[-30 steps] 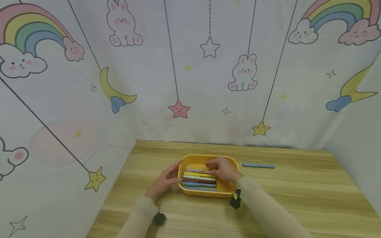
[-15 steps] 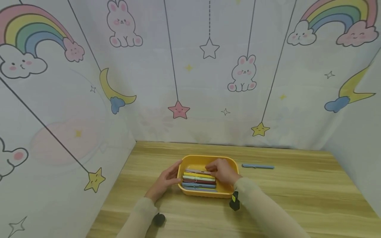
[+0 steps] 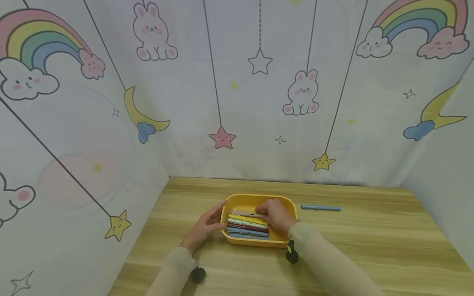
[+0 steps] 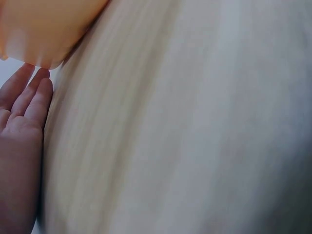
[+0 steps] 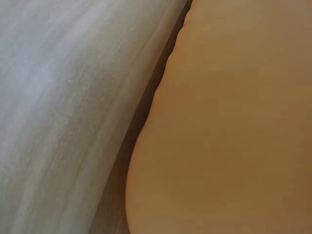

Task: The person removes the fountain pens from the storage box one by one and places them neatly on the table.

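Left hand [image 3: 201,231], fingers extended, touches the yellow, rounded plastic box [image 3: 255,243] at 9 o'clock; right hand [image 3: 277,213] touches the slim pinkish pen [image 3: 244,214] inside, whether pinching I cannot tell; the multicoloured pen row [image 3: 248,226] looks mostly laid; 1 slim blue pen [image 3: 321,208] is left outside, at 3 o'clock.

Left hand [image 4: 23,122] cropped, left wrist view

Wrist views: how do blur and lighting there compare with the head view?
Head: dim and flat, yet the pens can be told apart by colour; left wrist: grain on the tabletop is a soft blur, darkening toward the lower right; right wrist: the tray fills the right side as a nearly featureless orange surface, with dark shadow along its edge.
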`<state>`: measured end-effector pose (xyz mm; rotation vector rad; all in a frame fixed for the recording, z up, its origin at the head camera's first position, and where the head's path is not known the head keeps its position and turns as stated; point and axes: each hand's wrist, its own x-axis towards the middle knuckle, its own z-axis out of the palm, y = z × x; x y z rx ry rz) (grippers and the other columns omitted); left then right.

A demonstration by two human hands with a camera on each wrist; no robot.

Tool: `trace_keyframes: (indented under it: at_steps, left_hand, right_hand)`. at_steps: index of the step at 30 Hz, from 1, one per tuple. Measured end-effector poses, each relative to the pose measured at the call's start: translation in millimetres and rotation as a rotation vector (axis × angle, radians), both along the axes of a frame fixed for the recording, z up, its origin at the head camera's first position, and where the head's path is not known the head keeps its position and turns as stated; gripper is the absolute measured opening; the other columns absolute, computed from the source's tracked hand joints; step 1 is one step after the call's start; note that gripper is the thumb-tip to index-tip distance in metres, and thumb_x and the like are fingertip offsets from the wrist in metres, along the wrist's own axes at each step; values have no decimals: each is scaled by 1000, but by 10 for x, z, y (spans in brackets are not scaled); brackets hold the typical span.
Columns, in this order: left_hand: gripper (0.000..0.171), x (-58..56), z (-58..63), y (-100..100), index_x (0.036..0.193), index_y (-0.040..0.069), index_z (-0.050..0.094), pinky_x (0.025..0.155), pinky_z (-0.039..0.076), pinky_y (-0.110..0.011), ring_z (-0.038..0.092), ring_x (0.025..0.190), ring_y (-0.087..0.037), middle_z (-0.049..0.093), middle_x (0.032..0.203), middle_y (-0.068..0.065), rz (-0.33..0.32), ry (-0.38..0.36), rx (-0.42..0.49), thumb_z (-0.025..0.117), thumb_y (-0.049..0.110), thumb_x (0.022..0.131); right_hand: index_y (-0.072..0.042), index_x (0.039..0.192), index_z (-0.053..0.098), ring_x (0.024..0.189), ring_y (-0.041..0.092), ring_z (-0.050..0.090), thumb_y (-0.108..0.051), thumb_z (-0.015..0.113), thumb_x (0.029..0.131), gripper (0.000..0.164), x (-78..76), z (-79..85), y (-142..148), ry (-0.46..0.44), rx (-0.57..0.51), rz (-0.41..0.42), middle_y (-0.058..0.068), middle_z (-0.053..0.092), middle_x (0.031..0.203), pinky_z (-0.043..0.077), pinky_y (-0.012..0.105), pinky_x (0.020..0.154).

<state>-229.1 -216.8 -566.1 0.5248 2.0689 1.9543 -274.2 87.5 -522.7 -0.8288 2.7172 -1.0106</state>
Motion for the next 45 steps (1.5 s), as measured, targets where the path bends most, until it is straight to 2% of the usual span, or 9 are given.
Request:
trace_keyframes:
  at_steps: [10, 16, 22, 25, 36, 43, 45]
  left_hand:
    - [76, -1, -41, -11, 167, 18, 31, 118, 35, -22, 32, 156, -33, 31, 171, -11, -12, 4, 10, 68, 10, 102]
    - [75, -19, -36, -12, 167, 16, 31, 118, 36, -21, 32, 156, -34, 29, 172, -11, -14, 23, 19, 67, 7, 102]
    - [76, -17, -18, -13, 167, 16, 29, 118, 35, -20, 29, 157, -33, 27, 172, -10, -21, 22, 20, 67, 8, 102]
    - [76, -13, -21, -18, 167, 16, 29, 117, 35, -19, 31, 156, -33, 28, 172, -11, -16, 20, 10, 67, 8, 102]
    - [75, 0, -8, -11, 167, 16, 29, 118, 35, -20, 31, 156, -34, 27, 172, -11, -10, 13, -3, 65, 7, 103]
    - [75, -2, 6, -6, 167, 18, 30, 116, 36, -19, 32, 156, -32, 29, 172, -10, -4, 8, -7, 66, 8, 102]
    - [75, -1, 1, -8, 167, 18, 30, 116, 36, -18, 32, 156, -32, 30, 172, -10, -2, 9, -11, 66, 8, 102]
  right_hand:
    - [3, 117, 78, 106, 30, 75, 10, 72, 93, 26, 25, 27, 25, -6, -7, 3, 15, 78, 114, 63, 45, 90]
    - [-2, 117, 79, 103, 24, 75, 3, 74, 94, 24, -6, 13, 32, 30, -23, -13, 10, 79, 111, 63, 41, 87]
    - [-1, 120, 78, 98, 22, 75, 3, 74, 94, 26, -14, -5, 47, 49, -60, -27, 7, 80, 107, 64, 40, 83]
    - [-1, 121, 78, 98, 22, 75, 3, 73, 94, 27, 3, 12, 51, 54, -77, -42, 7, 80, 106, 63, 41, 84]
    - [-2, 124, 77, 114, 28, 72, -1, 72, 97, 27, 46, 74, 84, 79, -115, -126, 9, 78, 119, 60, 47, 96]
    - [-2, 122, 77, 109, 27, 74, 0, 74, 95, 27, 44, 55, 108, 128, -176, -164, 9, 78, 117, 60, 45, 95]
    - [-3, 123, 77, 108, 26, 75, -1, 74, 96, 27, 54, 63, 110, 114, -190, -168, 9, 78, 117, 61, 43, 94]
